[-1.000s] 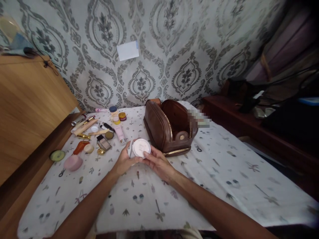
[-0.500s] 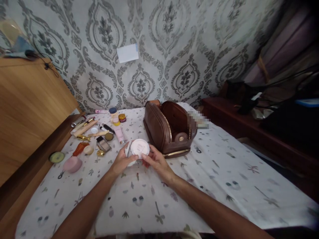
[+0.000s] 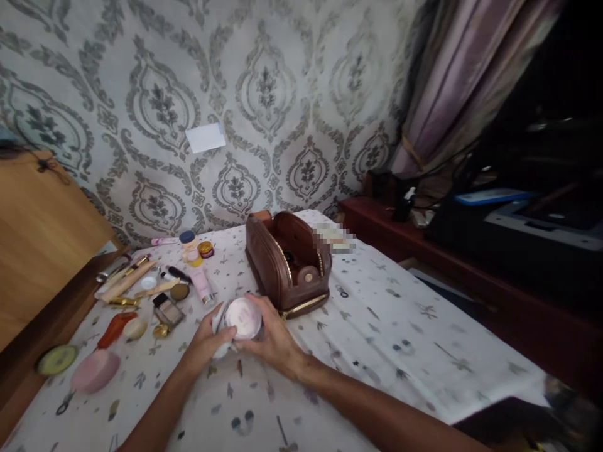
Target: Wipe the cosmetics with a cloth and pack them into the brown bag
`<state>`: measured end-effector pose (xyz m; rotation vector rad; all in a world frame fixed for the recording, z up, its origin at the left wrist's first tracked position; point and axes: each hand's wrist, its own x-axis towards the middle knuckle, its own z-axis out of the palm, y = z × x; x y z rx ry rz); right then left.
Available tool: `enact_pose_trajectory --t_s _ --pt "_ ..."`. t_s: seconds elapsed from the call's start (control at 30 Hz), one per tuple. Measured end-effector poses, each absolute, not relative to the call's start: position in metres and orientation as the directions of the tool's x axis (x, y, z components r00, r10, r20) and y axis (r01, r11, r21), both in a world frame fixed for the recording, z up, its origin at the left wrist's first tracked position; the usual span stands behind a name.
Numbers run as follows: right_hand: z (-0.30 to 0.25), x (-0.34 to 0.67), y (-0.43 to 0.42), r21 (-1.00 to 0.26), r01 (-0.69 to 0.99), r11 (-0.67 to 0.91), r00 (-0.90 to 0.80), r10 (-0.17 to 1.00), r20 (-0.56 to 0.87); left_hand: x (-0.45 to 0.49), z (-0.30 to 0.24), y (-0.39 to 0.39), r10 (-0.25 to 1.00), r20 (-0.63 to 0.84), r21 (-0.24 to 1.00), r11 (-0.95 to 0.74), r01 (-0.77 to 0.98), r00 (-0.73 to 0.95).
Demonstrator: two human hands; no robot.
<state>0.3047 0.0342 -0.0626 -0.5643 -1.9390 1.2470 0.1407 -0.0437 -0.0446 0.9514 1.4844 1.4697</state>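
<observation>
A round jar with a white top (image 3: pixel 242 317) is held up between my two hands, just in front of an open brown leather cosmetic bag (image 3: pixel 268 276). My right hand (image 3: pixel 277 342) is closed around the jar's right side. A white cloth (image 3: pixel 223 349) is bunched in my left hand (image 3: pixel 207 339), pressed against the jar's left side, with the thumb near the rim. The fingers beneath the jar are hidden. The bag's zipper is undone and something dark shows inside, too unclear to name.
Left on the patterned cloth lie a pink tube (image 3: pixel 201 285), a pink round container (image 3: pixel 95 370), a foundation bottle (image 3: pixel 167 309), a gold-lidded jar (image 3: pixel 206 249) and several other cosmetics. A green-topped round tin (image 3: pixel 56 360) sits by the wooden edge. A dark red cabinet (image 3: pixel 377 229) stands right.
The view has turned right, so the bag and cosmetics appear further left. My right hand has shifted from the jar's front edge to wrap its side, and the jar is tilted differently.
</observation>
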Motion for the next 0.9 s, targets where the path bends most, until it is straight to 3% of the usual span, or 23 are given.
enact_pose_trajectory --t_s 0.23,0.33,0.43,0.57,0.73,0.9 --pt "-0.058 0.305 0.033 -0.885 0.076 0.460 -0.624 0.714 0.317 0.133 -0.054 -0.039 0.898 -0.035 0.994 0.076 0.077 -0.439" --pt "-0.054 0.306 0.032 -0.903 0.023 0.429 -0.603 0.727 0.330 0.130 -0.058 -0.040 0.823 -0.035 0.990 0.107 0.095 -0.567" --pt "-0.051 0.308 0.028 -0.932 -0.066 0.356 -0.639 0.702 0.314 0.135 -0.055 -0.039 0.812 -0.093 0.986 0.157 0.062 -0.577" --pt "-0.051 0.309 0.022 -0.904 -0.066 0.422 -0.679 0.646 0.350 0.147 -0.047 -0.039 0.855 -0.234 0.971 0.189 -0.143 -0.462" --pt "-0.060 0.308 0.021 -0.855 0.004 0.519 -0.722 0.593 0.356 0.153 -0.044 -0.042 0.772 -0.511 0.832 0.333 -0.444 -0.378" --pt "-0.060 0.308 0.024 -0.791 -0.089 0.605 -0.668 0.553 0.498 0.155 -0.046 -0.040 0.795 -0.505 0.782 0.257 -0.568 -0.336"
